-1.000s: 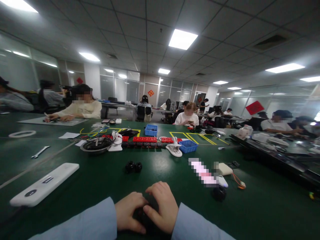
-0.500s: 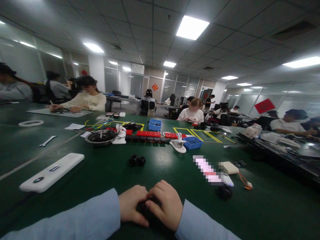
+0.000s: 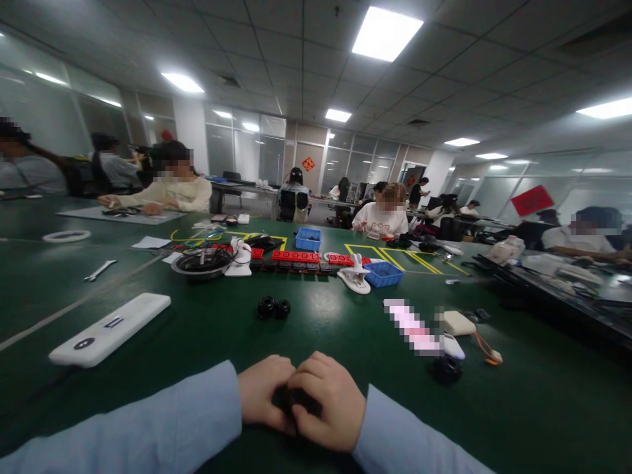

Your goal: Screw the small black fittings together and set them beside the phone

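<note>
Together, hands [image 3: 330, 400] cupped around a dark object [image 3: 306, 400], mostly hidden, fingers curled, sleeved forearms [image 3: 162, 418] slanting inward

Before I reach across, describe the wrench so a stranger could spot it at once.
On the big green table, look left to the long white device with the round black patch. Just beyond it, before the flat white ring, lies the wrench. It's slim and silvery, unlike the white, broader device and ring on either side.
</note>
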Demonstrator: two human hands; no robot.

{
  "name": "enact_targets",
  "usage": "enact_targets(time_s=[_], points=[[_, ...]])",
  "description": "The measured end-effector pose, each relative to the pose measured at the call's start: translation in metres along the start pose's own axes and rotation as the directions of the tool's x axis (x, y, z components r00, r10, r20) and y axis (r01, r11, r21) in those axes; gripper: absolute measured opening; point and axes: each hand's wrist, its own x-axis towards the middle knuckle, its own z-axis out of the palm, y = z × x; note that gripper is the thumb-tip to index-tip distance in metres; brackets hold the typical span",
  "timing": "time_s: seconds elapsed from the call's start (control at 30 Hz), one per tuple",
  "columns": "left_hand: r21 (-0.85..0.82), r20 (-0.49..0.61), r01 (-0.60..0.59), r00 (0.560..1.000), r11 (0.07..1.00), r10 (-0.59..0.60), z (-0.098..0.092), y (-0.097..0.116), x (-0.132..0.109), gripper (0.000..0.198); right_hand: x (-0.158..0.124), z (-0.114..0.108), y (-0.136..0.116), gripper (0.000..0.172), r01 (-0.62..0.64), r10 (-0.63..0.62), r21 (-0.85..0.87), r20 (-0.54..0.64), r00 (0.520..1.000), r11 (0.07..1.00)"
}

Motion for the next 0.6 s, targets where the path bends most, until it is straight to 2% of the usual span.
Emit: enact_targets(time_s=[0.2, 0.6], points=[[0.024, -0.002, -0.01, 1.0, 1.0, 0.011, 0.0025, -0.0025, -0.0004, 0.038, 0.0035, -0.0043, -0.0077, 0.03, 0.087, -0.088, 0.056, 0.017, 0.996, 0.995], [0.034, -0.014, -0.027, 1.0, 0.999, 0.027, 0.0035, -0.0038, -0.0007, 0.038, 0.0034, -0.0021, -0.0109, 0.021, 0.151, -0.157, 0.119, 0.037, 0.987, 0.981]])
